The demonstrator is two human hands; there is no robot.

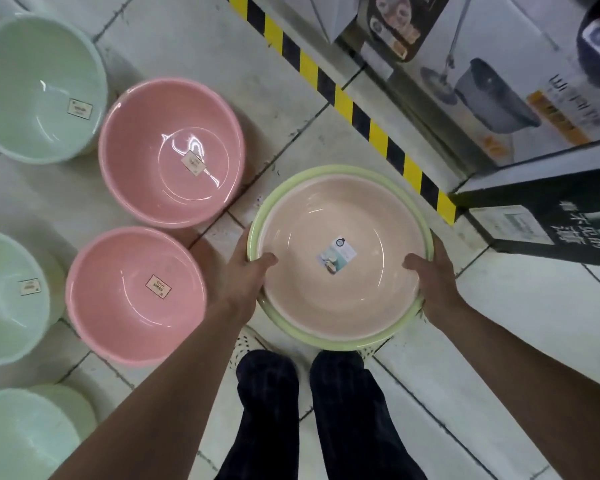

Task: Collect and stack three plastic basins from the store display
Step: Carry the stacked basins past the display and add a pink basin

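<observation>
I hold a nested stack of basins in front of me, above my feet. A beige basin (340, 289) with a label inside sits in a light green basin (274, 199), whose rim shows all around it. My left hand (246, 275) grips the stack's left rim with the thumb inside. On the right rim, my right hand (430, 282) grips the same way. Whether more basins lie under the stack is hidden. Two pink basins (170, 150) (132, 296) stand on the floor to the left.
Several mint green basins (35, 88) (7, 296) (25, 434) stand on the tiled floor at the far left. A yellow and black floor tape (354, 109) runs diagonally past boxed goods (499, 81) on the right. A dark box (561, 220) stands close to the stack's right.
</observation>
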